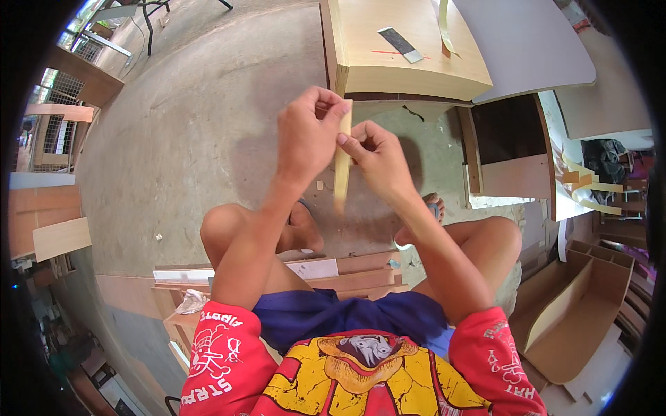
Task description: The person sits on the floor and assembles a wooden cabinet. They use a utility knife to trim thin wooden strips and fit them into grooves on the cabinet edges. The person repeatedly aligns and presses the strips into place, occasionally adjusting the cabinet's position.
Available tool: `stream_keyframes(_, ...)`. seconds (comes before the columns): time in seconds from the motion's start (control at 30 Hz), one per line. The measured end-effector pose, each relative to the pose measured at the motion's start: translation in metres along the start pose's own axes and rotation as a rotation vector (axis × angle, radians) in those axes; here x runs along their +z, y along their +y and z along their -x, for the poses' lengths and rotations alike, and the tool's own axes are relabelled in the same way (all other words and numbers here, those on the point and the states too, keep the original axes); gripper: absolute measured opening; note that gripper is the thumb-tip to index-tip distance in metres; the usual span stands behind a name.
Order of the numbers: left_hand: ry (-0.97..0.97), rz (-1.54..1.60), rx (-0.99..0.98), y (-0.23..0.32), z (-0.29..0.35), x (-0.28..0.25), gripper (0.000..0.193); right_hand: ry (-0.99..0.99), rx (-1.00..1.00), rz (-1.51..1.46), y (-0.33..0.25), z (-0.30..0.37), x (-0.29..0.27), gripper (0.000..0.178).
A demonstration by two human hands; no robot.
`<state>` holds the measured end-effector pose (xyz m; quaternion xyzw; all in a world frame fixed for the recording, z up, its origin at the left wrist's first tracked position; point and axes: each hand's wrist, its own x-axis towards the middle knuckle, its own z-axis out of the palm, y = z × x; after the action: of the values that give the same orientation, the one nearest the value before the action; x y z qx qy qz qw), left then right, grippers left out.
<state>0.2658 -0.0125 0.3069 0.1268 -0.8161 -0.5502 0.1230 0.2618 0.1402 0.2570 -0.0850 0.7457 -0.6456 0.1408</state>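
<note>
A narrow light-wood-coloured strip (341, 173), like edge banding, hangs down between my hands in front of my knees. My left hand (305, 135) pinches its upper end between thumb and fingers. Just below and to the right, my right hand (380, 154) has its thumb and curled fingers closed on the same strip. The strip's lower end is blurred. Right beyond my hands stands a light wooden board box (423, 76). On its top lie a flat dark-and-silver rectangular piece (401, 45), a thin red stick or line (390, 52) and a loose curled strip (445, 31).
A grey panel (524, 45) adjoins the box at the far right. Several curled strips (590, 184) hang beside a black bag (602, 159). A curved wooden shelf unit (576, 319) lies at the lower right. Wooden boards (368, 263) lie beneath my legs; more panels (52, 215) stand at left.
</note>
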Motion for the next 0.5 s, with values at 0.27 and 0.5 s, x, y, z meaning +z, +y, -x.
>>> stream_keyframes(0.27,-0.318,-0.14,-0.01,-0.039,-0.021,-0.029,0.015,0.055,0.235,-0.297,0.051,0.006,0.043,0.02)
stream_keyframes(0.5,-0.175,-0.088,0.191,-0.032,-0.019,-0.024,0.01,0.12,0.16,-0.433,0.055,-0.008,0.06,0.025)
